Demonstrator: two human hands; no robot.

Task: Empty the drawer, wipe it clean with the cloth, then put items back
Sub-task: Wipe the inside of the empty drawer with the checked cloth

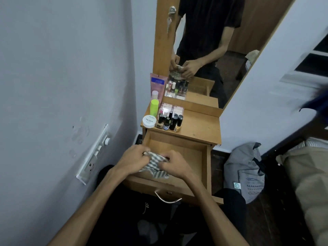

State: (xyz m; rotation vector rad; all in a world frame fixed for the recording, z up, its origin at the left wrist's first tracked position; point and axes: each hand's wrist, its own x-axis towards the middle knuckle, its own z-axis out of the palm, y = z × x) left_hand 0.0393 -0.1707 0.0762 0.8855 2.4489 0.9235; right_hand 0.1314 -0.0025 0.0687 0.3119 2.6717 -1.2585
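Note:
The wooden drawer (204, 157) is pulled out, and the bare bottom that shows holds nothing. Over its front left part, a grey and white striped cloth (156, 166) hangs between both hands. My left hand (133, 158) grips the cloth's upper left edge. My right hand (174, 165) pinches it from the right. On the dresser top (200, 126) stand several nail polish bottles (171, 121), a white jar (149, 121), a green bottle (154, 107), a pink tube (158, 84) and a flat pink pack (171, 108).
A tall mirror (213, 50) stands behind the dresser top. A wall with a switch panel (94, 157) is close on the left. A grey bag (245, 171) and a beige bundle (305, 183) lie on the floor to the right. The drawer handle (167, 198) faces me.

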